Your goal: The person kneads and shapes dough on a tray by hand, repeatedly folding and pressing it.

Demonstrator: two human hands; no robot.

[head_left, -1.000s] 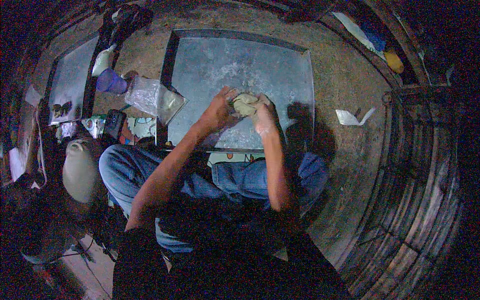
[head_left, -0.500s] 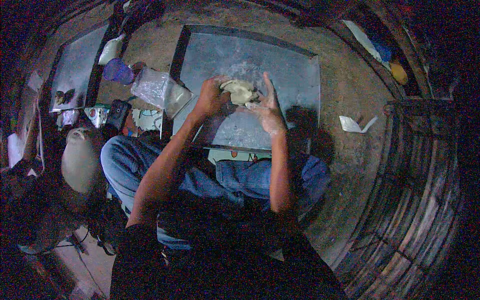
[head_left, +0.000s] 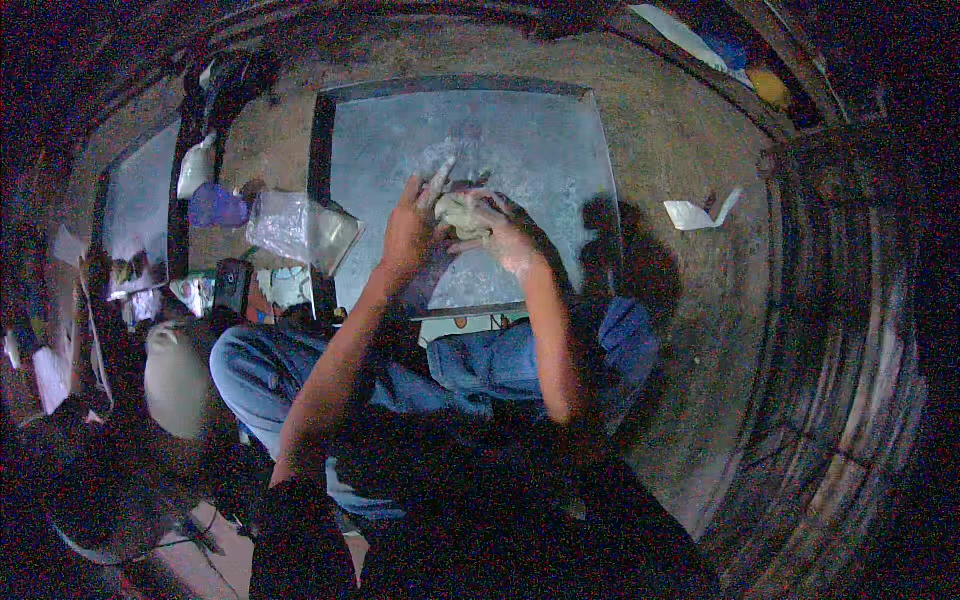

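Note:
A pale lump of dough is held between my two hands, above a grey flat board with a dark raised rim and white floury smears. My left hand grips the dough's left side, with some whitened fingers stretching up past it. From the right, my right hand curls its fingers over the top and near side of the lump. White powder coats the fingers of both hands. Part of the dough is hidden behind the fingers.
Left of the board lie a clear plastic bag, a purple bundle and a white bag. A second rimmed board sits farther left. Folded white paper lies on the ground at right, near dark slats.
My right hand has gone from spread fingers to fingers curled over the dough. Fingers of my left hand now point upward. The whole view has shifted slightly.

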